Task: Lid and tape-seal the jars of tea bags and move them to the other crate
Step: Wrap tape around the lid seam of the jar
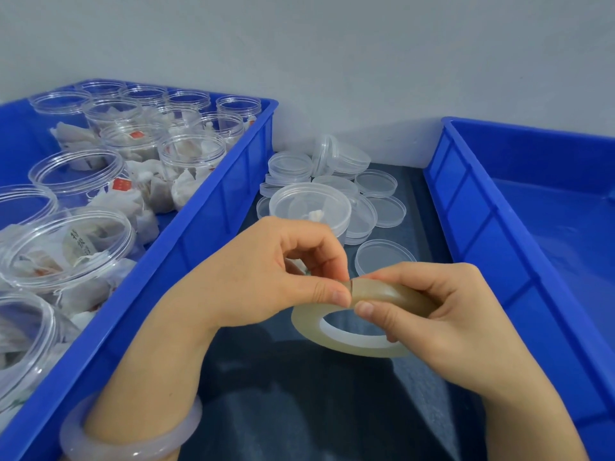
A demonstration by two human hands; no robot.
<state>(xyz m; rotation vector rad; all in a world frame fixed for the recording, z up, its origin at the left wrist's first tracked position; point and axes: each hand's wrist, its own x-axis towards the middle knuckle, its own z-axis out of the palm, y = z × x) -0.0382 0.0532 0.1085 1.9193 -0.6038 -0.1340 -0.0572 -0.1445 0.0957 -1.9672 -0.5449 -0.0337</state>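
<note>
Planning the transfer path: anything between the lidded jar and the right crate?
Only loose lids lie on the table between the lidded jar and the right crate; the crate's side wall must also be cleared.

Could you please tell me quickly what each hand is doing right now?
Left hand: pinching the top edge of the translucent yellowish tape roll.
Right hand: gripping the same tape roll.

Bright, even light; a pale sheen across the right-hand blue plastic crate (549,207); the clear plastic jars (23,327) at lower left blur and bulge with wide-angle distortion.
</note>
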